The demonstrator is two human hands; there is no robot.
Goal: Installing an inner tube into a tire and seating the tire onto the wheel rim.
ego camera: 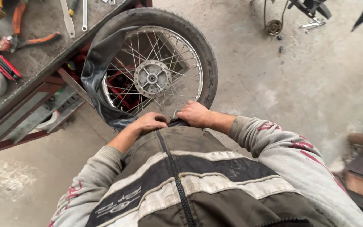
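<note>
Concrete floor (274, 92), grey and stained, fills most of the frame; a dusty bench (38, 54) runs diagonally across the upper left. On the bench: orange-handled pliers (26, 42) and flat wrenches (68, 19) near the top edge.

Spoked wheel (154, 75) stands upright at centre frame, leaning against the bench edge, tyre (198, 46) still around the rim. Black inner tube (95, 71) hangs out of the tyre on the left side of the wheel, looping down to the lower edge.

Left hand (148, 122) sits at the bottom of the wheel, fingers curled down and pressed together over the tube end where it meets the rim. Right hand (195, 113) just beside it on the right, fingers bent and closed on the tyre edge at the bottom of the rim. Both hands are touching the wheel's lowest point, nearly meeting; fingertips are hidden behind the knuckles, so exact pinch can't be told.

Small sprocket-like part (273, 27) lies on the floor, upper right.
</note>
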